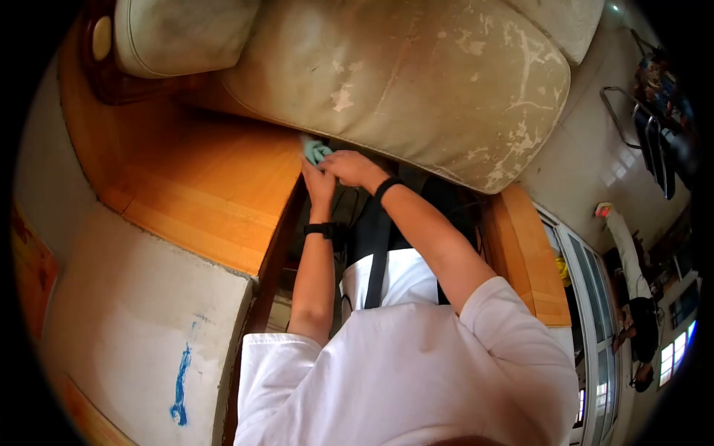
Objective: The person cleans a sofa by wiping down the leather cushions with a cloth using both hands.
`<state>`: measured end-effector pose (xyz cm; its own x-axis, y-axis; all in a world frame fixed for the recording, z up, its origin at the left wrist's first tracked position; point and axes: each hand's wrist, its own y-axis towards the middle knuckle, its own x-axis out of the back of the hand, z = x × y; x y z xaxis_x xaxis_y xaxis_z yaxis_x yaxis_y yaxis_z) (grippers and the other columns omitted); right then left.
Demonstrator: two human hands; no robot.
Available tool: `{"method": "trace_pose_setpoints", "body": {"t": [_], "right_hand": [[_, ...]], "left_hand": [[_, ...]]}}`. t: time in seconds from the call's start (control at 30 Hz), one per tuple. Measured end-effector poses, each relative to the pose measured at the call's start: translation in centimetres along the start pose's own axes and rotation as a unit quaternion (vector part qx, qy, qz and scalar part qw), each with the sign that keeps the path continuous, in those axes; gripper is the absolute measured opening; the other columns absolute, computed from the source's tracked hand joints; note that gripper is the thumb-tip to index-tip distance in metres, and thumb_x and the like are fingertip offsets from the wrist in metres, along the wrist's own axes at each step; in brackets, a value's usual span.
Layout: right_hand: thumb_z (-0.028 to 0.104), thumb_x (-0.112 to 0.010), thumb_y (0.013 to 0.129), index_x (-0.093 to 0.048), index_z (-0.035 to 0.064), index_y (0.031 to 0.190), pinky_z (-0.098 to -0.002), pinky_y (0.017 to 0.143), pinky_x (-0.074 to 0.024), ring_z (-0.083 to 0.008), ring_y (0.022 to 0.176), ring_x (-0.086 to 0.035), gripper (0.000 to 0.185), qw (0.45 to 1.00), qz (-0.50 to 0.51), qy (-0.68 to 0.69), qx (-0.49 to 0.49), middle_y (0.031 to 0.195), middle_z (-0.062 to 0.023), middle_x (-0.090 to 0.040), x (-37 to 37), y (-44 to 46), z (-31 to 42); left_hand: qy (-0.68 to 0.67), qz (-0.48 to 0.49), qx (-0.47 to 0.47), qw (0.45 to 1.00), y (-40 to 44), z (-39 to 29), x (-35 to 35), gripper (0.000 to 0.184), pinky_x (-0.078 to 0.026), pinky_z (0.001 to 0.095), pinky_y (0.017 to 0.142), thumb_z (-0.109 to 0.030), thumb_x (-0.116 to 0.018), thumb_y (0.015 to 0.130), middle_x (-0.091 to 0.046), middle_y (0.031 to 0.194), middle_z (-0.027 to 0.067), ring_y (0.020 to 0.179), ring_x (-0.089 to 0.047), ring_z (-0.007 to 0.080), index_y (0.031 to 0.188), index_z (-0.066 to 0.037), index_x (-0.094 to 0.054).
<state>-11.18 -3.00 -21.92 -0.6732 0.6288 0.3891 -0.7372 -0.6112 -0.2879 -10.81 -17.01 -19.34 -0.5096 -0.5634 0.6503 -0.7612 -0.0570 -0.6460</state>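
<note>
A crumpled light-green cloth (315, 152) is bunched up at the edge of the orange wooden ledge (216, 193), close under the worn beige cushion (387, 82). My left hand (317, 178) is closed on the cloth from below, with part of its fingers hidden. Right beside it, my right hand (352, 168) has its bent fingers pressed on the cloth's lower right side. Both hands nearly touch each other. Each wrist wears a black band.
A pale wall with a blue paint streak (180, 383) is below the ledge. Another wooden ledge (524, 256) stands at my right, beside a glazed sliding door (587, 282). Farther right are a metal-framed chair (647, 134) and a person in dark clothing (642, 327).
</note>
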Motion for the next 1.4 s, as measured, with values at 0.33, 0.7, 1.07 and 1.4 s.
{"method": "trace_pose_setpoints", "body": {"t": [0.33,0.7,1.07,1.4], "right_hand": [[0.0,-0.057,0.08,-0.061,0.0085,0.128,-0.0433,0.098,-0.0475,-0.0381,0.112,-0.059,0.049,0.834,-0.504,-0.036,-0.223,0.122,-0.0187,-0.061,21.7,-15.7,-8.5],[0.007,-0.054,0.087,-0.055,0.0018,0.133,-0.0438,0.097,-0.0476,-0.0398,0.112,-0.059,0.046,0.782,-0.578,0.086,-0.215,0.125,-0.0236,-0.061,25.5,-8.2,-16.5],[0.004,-0.066,0.078,-0.062,0.0071,0.125,-0.0448,0.096,-0.0467,-0.0355,0.111,-0.058,0.047,0.992,-0.037,0.119,-0.025,0.115,-0.0162,-0.065,1.8,-2.6,-1.1],[0.006,-0.066,0.075,-0.061,0.004,0.122,-0.0482,0.107,-0.04,-0.0405,0.123,-0.051,0.047,0.809,-0.551,-0.12,-0.164,0.13,-0.0197,-0.058,19.4,-8.8,-7.6]], "left_hand": [[0.147,-0.038,-0.42,0.895,8.0,-18.9,-1.5,0.064,-0.029,0.048,0.116,-0.018,-0.06,0.091,-0.033,0.157,0.0211,0.144,-0.03,0.0414,0.15,-0.006,-0.037],[0.231,-0.028,-0.274,0.933,1.5,-6.3,-1.9,0.069,-0.02,0.0444,0.121,-0.026,-0.049,0.1,-0.018,0.16,0.029,0.149,-0.02,0.04,0.152,0.009,-0.02],[-0.049,0.009,-0.046,0.998,-4.4,-4.8,-1.4,0.09,-0.029,0.049,0.115,-0.006,-0.068,0.085,-0.034,0.149,0.0304,0.139,-0.033,0.0473,0.154,0.006,-0.011],[0.139,-0.038,-0.378,0.914,6.1,-22.5,-6.1,0.075,-0.028,0.055,0.115,-0.026,-0.073,0.077,-0.043,0.143,0.0271,0.143,-0.029,0.0467,0.139,0.005,-0.044]]}}
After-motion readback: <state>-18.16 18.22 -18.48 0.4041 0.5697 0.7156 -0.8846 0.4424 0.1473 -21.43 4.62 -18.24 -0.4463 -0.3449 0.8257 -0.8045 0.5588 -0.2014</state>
